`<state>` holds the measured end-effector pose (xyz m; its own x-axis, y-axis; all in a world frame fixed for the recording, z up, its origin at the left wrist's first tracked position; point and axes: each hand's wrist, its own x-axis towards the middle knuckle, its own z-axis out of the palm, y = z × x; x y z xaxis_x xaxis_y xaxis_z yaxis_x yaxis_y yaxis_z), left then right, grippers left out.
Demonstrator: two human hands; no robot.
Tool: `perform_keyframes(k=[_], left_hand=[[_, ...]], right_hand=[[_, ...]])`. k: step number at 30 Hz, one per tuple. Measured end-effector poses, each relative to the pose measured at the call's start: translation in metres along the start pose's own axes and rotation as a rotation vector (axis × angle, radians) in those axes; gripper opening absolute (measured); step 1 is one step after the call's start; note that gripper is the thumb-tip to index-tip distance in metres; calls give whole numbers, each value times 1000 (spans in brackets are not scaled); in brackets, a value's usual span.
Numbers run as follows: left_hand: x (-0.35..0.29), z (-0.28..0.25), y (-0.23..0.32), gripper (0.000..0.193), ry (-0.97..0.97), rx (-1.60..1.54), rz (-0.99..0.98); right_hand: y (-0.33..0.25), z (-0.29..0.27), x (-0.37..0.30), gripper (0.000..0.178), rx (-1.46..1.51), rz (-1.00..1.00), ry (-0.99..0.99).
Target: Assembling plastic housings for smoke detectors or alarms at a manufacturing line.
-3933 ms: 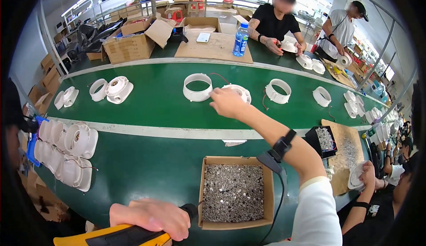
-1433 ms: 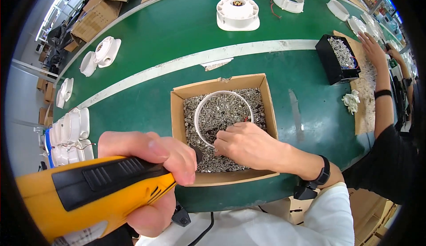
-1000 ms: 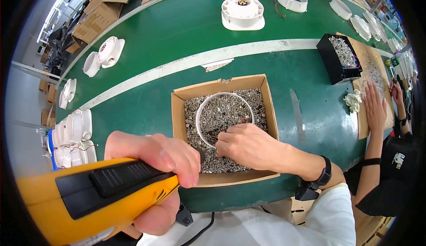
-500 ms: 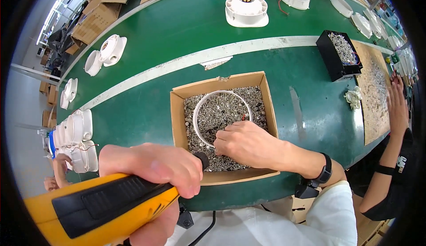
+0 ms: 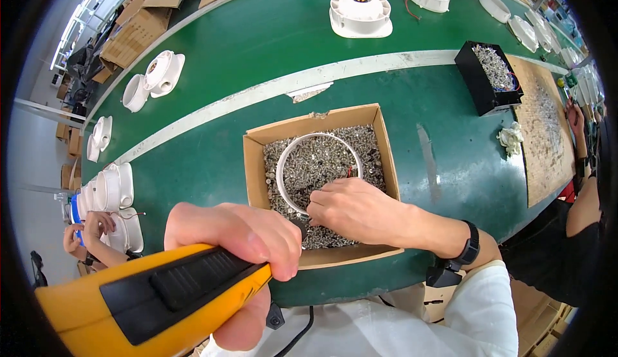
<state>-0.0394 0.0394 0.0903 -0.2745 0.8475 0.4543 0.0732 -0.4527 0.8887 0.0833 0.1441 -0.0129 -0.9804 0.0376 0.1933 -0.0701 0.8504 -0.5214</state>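
Observation:
My left hand (image 5: 235, 238) is wrapped around a yellow and black power drill (image 5: 174, 292), which fills the lower left; its front end is mostly hidden behind my fingers. Inside an open cardboard box (image 5: 257, 177) lies a deep bed of small silver screws (image 5: 370, 148). On the screws rests a white plastic ring (image 5: 281, 178), with a bit of red wire at its right side. My right hand (image 5: 354, 209) reaches into the box over the ring's lower right rim, fingers curled together and pointing down. Its fingertips are hidden, so what they pinch does not show.
A black bin (image 5: 473, 80) of screws stands at the right, beside a worn brown board (image 5: 547, 138) and a crumpled white rag (image 5: 512, 139). White round housings (image 5: 360, 19) sit along the green table. Co-workers' hands (image 5: 96, 225) show at the left, and a co-worker's arm (image 5: 586, 202) at the right.
My left hand and the drill have shifted slightly right. My right hand stays in the box at the ring. The right-hand co-worker's arm has drawn back from the board; the left co-worker's hands have risen.

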Motion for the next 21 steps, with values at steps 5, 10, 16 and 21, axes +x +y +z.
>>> perform_keyframes(k=[5, 10, 16, 21], left_hand=[[-2, 6, 5, 59, 62, -21, 3], [-4, -9, 15, 61, 90, 96, 0], [-5, -20, 42, 58, 195, 54, 152], [-15, -27, 49, 54, 248, -22, 268]], right_hand=[[0, 1, 1, 18, -4, -10, 1], [0, 1, -1, 19, -1, 3, -10], [-9, -5, 4, 19, -94, -29, -5], [-26, -16, 9, 14, -228, -79, 152]])
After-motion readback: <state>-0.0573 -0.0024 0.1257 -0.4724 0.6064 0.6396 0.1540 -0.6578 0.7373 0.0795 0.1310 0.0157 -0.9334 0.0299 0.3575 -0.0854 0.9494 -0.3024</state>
